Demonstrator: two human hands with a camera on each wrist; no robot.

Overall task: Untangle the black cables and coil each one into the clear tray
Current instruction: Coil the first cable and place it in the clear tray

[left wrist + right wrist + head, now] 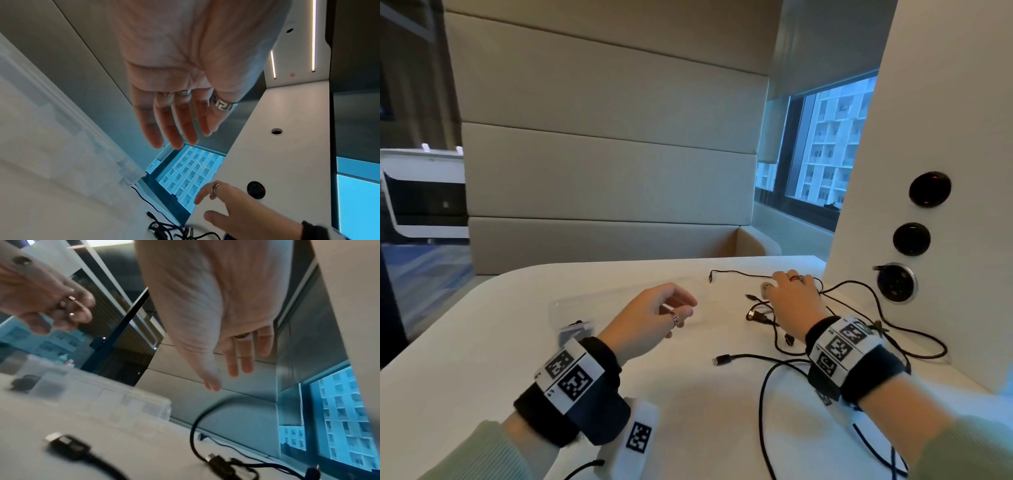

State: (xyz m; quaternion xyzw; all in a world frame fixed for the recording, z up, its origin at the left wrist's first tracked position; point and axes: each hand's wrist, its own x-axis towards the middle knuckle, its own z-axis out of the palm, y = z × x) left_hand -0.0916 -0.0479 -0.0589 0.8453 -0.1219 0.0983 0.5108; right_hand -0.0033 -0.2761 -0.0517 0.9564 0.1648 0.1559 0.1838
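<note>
Several black cables (pixel 859 329) lie in a loose tangle on the white worktop (pixel 482 377), at the lower right of the head view, their plugs scattered toward the middle of the frame and one strand running up along the far edge. Left of the tangle, near the centre of the frame, sits the clear tray (pixel 585 305), with a small dark item in its near left corner. Over the tangle hangs the right hand (pixel 792 301), palm down, its grip spread with the fingers straight and holding nothing; whether the fingertips touch a strand cannot be told. Nearer the tray hovers the left hand (pixel 650 318), rings on its fingers, its grip relaxed and empty, the fingers only slightly bent in the left wrist view. Both wrists carry black bands with white marker tags, and green sleeves show at the bottom edge. At the right edge stands a white panel (pixel 945 137) with three round sockets, and behind the worktop a beige padded bench back (pixel 602 154) and a window.
</note>
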